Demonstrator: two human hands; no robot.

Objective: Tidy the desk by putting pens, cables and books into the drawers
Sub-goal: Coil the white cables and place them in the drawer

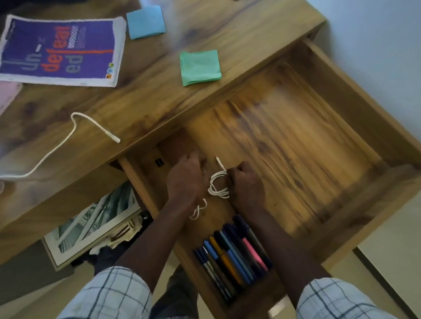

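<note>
An open wooden drawer (369, 108) fills the right and centre of the frame, pulled out from the wooden counter (230, 28). Both hands are in its narrow left compartment. Between them lies a coiled white cable (218, 188), its loops bunched side by side and one thin plug end sticking out toward the top of the frame. The right hand (244, 179) is clenched, its curled fingers against the coil's right side, gripping it. The left hand (185, 179) lies back-up over the coil's left side, where more loops trail out below it; its fingers are hidden, so I cannot tell whether it grips.

Lower in the same compartment sits a packed row of coloured pens (233, 257), side by side, their long axes running along the compartment, from upper left to lower right.

At left on the counter a second, long white cable (49, 154) runs in from the left edge, humps upward, then slopes down with its plug end pointing lower right. At upper left lies a purple-covered book (57, 50), its long axis slanting. Near it lie a blue sticky-note pad (146, 21) and a green sticky-note pad (200, 67).
</note>
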